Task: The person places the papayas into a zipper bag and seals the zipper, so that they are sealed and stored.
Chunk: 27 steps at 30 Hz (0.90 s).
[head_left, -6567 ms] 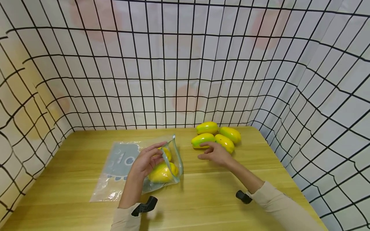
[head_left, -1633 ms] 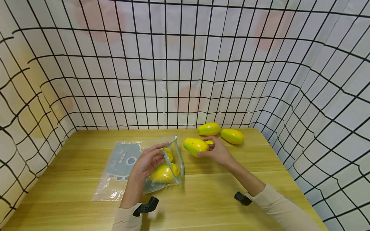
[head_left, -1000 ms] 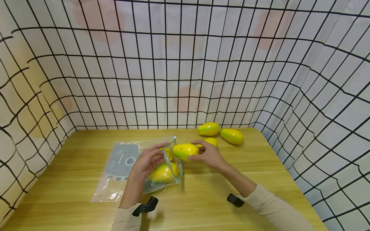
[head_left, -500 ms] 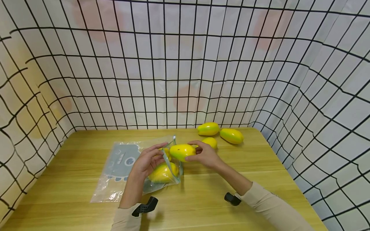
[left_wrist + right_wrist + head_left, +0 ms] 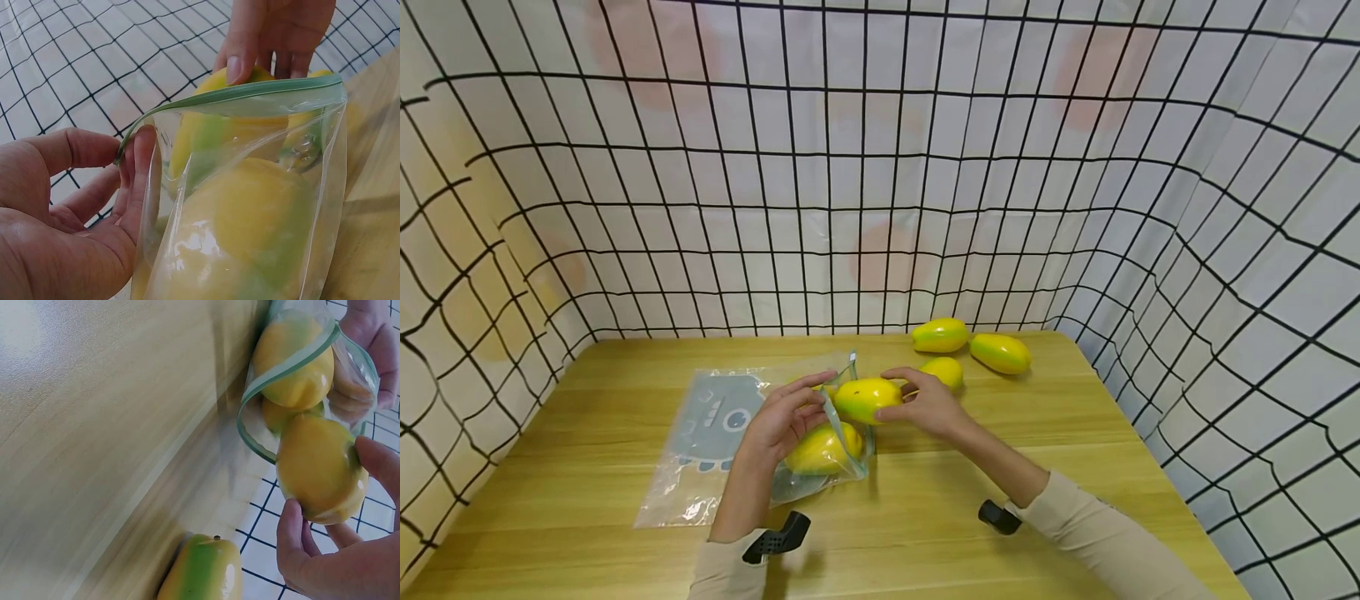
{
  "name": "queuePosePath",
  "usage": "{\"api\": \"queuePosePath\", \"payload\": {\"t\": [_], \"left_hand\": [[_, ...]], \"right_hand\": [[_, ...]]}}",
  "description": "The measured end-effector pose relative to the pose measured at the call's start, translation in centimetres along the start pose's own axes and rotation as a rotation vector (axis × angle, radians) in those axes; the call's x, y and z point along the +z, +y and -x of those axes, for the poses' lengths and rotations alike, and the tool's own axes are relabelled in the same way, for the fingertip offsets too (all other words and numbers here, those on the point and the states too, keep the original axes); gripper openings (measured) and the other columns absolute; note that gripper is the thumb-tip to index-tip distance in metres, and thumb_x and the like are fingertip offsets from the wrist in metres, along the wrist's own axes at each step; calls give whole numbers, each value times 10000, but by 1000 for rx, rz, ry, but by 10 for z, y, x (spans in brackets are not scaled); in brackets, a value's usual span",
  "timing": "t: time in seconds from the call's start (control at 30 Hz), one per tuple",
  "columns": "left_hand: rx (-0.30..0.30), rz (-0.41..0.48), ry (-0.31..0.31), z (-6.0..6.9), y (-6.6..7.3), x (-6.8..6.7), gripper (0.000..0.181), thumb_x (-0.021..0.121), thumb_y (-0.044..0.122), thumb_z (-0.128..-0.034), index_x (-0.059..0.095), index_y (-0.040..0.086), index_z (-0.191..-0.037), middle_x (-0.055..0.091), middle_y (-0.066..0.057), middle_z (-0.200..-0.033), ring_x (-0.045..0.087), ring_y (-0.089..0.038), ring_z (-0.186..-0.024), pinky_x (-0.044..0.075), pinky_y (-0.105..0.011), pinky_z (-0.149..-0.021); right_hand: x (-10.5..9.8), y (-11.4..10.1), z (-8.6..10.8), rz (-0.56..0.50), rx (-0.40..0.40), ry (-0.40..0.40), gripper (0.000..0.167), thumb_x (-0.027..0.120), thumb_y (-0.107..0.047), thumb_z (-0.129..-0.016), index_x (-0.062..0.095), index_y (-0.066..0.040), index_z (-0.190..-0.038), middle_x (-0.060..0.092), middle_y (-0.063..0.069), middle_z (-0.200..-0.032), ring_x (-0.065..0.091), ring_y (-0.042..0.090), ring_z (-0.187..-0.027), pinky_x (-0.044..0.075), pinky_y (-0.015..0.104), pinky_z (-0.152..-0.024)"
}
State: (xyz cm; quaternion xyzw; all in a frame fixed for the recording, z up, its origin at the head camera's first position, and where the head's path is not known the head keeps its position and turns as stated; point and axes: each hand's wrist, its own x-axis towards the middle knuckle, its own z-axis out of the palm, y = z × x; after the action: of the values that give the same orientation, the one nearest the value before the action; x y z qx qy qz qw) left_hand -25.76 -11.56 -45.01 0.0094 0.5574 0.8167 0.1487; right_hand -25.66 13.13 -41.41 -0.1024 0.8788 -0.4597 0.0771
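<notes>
A clear zip bag [image 5: 711, 454] with a grey-blue cartoon print lies on the table, its mouth held apart toward the right. My left hand [image 5: 782, 423] pinches the green zip rim [image 5: 237, 92] by its upper edge. Inside the bag rests a yellow-green papaya [image 5: 816, 450], and another papaya [image 5: 273, 415] shows deeper behind it. With thumb and fingertips my right hand [image 5: 928, 406] grips a further papaya [image 5: 865, 400]. In the right wrist view this gripped papaya [image 5: 319, 469] sits at the bag's mouth, its front end within the rim.
Behind my right hand one papaya [image 5: 946, 372] lies on the wooden table [image 5: 925, 517]. Two more, a back papaya [image 5: 940, 335] and a right papaya [image 5: 1002, 354], lie near the far edge. A white cloth with black grid lines [image 5: 880, 183] encloses the table's back and sides.
My right hand has picked a papaya from the group and carried it left into the bag's mouth. My left hand keeps its hold on the rim.
</notes>
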Motion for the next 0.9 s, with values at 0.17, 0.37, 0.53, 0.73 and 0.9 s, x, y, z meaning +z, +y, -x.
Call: {"api": "queuePosePath", "payload": {"t": [0.17,0.37,0.53,0.73,0.9], "left_hand": [[-3,0,-7,0,0,-1,498,510,-18,-963,493,-54,-1460,541,-113,-1266,604,-101,-794,600,-231,-776],[2,16,-30,1,0,-2,498,506,-21,-967,480,-70,-1462,581,-82,-1193,610,-94,-782,604,-238,-789],[6,33,-47,1,1,-2,492,499,-25,-973,475,-78,-1462,613,-50,-1075,618,-88,-756,608,-241,-784],[2,35,-54,2,1,-2,495,511,-20,-970,478,-78,-1460,621,-45,-1054,622,-89,-758,610,-249,-786],[2,38,-49,2,1,-2,499,521,-20,-961,488,-73,-1456,621,-39,-1009,618,-92,-749,612,-257,-791]], "right_hand": [[6,-1,-1,-9,9,10,629,880,-259,-770,641,-136,-1338,622,158,-1312,598,321,-1168,568,439,-892],[11,-1,-2,-30,17,26,592,884,-262,-764,656,-156,-1300,627,133,-1333,606,330,-1193,572,457,-911],[16,1,-5,-37,10,31,597,875,-282,-775,647,-158,-1313,623,117,-1348,608,322,-1199,576,459,-904],[20,-1,-5,-35,9,14,600,852,-302,-806,630,-155,-1343,626,138,-1333,596,312,-1184,563,462,-908],[23,-1,-6,-23,-4,-8,616,838,-305,-823,614,-147,-1375,628,155,-1334,604,319,-1174,565,463,-906]]}}
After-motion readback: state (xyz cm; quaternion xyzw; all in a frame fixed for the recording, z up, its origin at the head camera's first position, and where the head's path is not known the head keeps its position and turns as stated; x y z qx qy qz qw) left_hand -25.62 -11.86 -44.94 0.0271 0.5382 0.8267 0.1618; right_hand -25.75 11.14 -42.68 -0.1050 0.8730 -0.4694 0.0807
